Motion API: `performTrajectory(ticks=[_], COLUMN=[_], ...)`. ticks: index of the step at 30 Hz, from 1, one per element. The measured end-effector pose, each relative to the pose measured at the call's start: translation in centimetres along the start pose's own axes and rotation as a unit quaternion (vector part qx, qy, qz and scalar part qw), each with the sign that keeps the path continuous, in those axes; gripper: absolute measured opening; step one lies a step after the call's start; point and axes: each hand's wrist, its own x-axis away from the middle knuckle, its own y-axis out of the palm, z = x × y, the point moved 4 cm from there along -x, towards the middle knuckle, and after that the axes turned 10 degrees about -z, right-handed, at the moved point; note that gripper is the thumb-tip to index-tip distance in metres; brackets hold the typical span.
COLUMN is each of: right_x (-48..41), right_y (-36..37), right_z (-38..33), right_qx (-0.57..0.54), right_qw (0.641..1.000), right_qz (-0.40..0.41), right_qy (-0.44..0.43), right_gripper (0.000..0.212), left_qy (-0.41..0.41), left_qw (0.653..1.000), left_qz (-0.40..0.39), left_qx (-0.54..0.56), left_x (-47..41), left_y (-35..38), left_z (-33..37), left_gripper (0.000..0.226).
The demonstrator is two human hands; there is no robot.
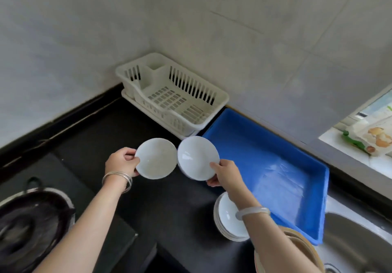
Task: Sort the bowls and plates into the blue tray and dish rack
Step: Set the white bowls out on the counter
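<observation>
My left hand (122, 162) grips a small white plate (157, 159) by its left rim, above the black counter. My right hand (224, 173) holds a white bowl (196, 158) by its lower right rim, right beside the plate and near the blue tray's left corner. The blue tray (239, 120) lies empty to the right. Behind both dishes, in the corner, the cream dish rack (220, 96) stands empty. A stack of white bowls and plates (224, 219) sits on the counter under my right forearm, partly hidden.
A black wok (27, 221) rests on the stove at the lower left. The steel sink (360, 241) is at the lower right, past the tray. A windowsill with packaged food (369, 139) is at the right. Tiled walls close the corner.
</observation>
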Motion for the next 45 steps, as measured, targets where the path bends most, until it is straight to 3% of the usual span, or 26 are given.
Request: performTrajectory(ticks=[4, 14, 22, 33, 39, 45], right_x=[-5.1, -15.4, -20.2, -22.2, -21.9, -22.4], right_y=[5.3, 16.4, 21.4, 23.7, 23.3, 24.3], right_z=[-2.0, -5.6, -6.3, -7.6, -6.3, -7.5], right_qx=[-0.009, -0.053, -0.071, -0.117, -0.16, -0.2], right_qw=[0.999, 0.987, 0.98, 0.978, 0.979, 0.975], right_qz=[-0.039, -0.119, -0.104, -0.106, -0.104, -0.098], right_qy=[0.011, 0.091, 0.152, 0.139, 0.073, 0.019], right_gripper=[0.015, 0.035, 0.042, 0.037, 0.059, 0.062], left_qy=[-0.04, -0.112, -0.164, -0.152, -0.143, -0.134], left_qw=[0.996, 0.963, 0.937, 0.91, 0.86, 0.85], left_qz=[0.059, 0.168, 0.217, 0.217, 0.122, 0.16], left_qx=[0.056, 0.179, 0.22, 0.318, 0.475, 0.483], left_x=[-2.8, -9.5, -13.0, -14.5, -13.2, -14.4], left_y=[-4.3, -10.3, -12.1, -11.9, -9.6, -9.7], left_z=[-2.5, -6.4, -8.6, -9.0, -9.9, -9.1], left_gripper=[0.019, 0.017, 0.02, 0.024, 0.037, 0.039])
